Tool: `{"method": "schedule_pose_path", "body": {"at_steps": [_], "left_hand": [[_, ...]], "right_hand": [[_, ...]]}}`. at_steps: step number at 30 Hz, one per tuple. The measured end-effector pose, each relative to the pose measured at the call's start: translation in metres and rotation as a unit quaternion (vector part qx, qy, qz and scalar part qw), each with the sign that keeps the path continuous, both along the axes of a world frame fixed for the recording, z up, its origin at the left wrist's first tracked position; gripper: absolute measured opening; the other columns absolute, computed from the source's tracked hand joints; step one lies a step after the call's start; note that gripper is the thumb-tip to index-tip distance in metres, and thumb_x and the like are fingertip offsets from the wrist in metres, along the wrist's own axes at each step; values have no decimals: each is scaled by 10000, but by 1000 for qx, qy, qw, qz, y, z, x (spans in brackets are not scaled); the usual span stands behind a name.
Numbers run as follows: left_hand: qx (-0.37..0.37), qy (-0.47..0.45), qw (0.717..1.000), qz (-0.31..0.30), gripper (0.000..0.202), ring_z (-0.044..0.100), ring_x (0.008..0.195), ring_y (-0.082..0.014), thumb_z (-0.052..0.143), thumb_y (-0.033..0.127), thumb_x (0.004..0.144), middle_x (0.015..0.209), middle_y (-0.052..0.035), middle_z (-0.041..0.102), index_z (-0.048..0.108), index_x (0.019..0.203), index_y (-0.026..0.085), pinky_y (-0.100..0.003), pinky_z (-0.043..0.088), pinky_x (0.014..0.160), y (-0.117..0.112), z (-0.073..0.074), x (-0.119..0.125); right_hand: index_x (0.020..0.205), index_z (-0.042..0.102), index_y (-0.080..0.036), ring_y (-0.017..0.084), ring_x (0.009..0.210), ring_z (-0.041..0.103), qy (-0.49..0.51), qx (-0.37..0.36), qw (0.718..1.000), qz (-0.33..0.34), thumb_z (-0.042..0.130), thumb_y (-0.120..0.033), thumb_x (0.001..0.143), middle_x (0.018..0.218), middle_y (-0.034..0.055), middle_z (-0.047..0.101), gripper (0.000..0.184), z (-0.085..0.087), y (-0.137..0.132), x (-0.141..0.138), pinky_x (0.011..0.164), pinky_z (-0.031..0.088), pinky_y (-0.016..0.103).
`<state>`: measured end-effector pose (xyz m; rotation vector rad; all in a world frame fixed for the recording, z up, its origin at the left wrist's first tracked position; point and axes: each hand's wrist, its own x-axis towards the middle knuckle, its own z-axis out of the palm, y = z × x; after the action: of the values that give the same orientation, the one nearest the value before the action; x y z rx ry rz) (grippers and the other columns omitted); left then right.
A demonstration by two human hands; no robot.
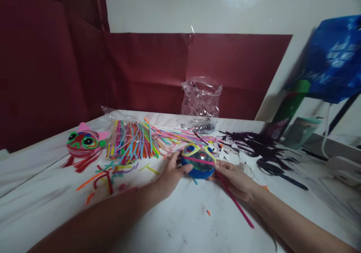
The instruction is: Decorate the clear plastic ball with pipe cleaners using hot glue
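Note:
Between my hands is a round, clear ball-like craft (200, 173), its lower part blue, with two yellow-ringed blue eyes on top. My left hand (172, 174) grips its left side, thumb on the front. At the right side, my right hand (232, 178) pinches a pink pipe cleaner (239, 208). One stretch of that pipe cleaner runs across the front of the ball; the loose end hangs down to the right over the table. The right fingertips also touch the ball's edge.
A finished-looking red face craft (84, 142) sits at the left. Beside it lies a bundle of colourful pipe cleaners (132, 140), with cut pieces in front. Behind stands a clear plastic bag (200, 102). Dark purple strands (245, 144) and black-handled scissors (284, 176) lie at the right.

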<state>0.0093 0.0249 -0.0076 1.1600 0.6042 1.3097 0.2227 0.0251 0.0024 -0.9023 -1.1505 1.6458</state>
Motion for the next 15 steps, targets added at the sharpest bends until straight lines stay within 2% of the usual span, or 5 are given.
{"method": "schedule_pose_path", "body": {"at_steps": [3, 6, 9, 13, 15], "left_hand": [[3, -33, 999, 27, 473, 557, 1085, -270, 650, 420, 733, 1169, -109, 630, 602, 1128, 164, -338, 475, 836, 3, -2, -1], [0, -49, 997, 56, 405, 569, 1026, -254, 578, 480, 775, 1122, -89, 647, 626, 1054, 190, -304, 489, 715, 5, -3, -3], [3, -33, 997, 64, 367, 579, 949, -222, 567, 505, 800, 1030, -68, 659, 618, 1004, 204, -285, 476, 694, 4, -2, -3], [-39, -43, 997, 48, 408, 558, 746, -146, 683, 513, 709, 855, -3, 632, 584, 963, 210, -243, 430, 645, -1, 1, -2], [-52, -46, 997, 39, 456, 528, 689, -129, 720, 530, 656, 793, 11, 602, 573, 937, 202, -237, 409, 620, -2, 2, -1]], "right_hand": [[679, 649, -177, 136, 642, 640, 2, -6, 1000, 18, 849, -393, 612, 664, 10, 684, 302, -1, 2, 3, 722, 549, 280], [712, 664, -184, 142, 668, 645, 3, -5, 1000, 23, 847, -405, 611, 684, 7, 693, 304, -3, 3, 4, 737, 547, 291], [743, 675, -192, 154, 699, 649, 0, -3, 1000, 26, 847, -403, 612, 711, 7, 702, 303, -4, 3, 4, 770, 542, 320], [760, 686, -188, 190, 740, 660, -10, -4, 999, 39, 834, -407, 627, 756, 38, 718, 296, -6, -2, 3, 829, 526, 376], [741, 688, -198, 209, 764, 667, -34, 0, 999, 7, 819, -415, 642, 794, 60, 720, 272, -7, -4, 3, 831, 524, 376]]}}
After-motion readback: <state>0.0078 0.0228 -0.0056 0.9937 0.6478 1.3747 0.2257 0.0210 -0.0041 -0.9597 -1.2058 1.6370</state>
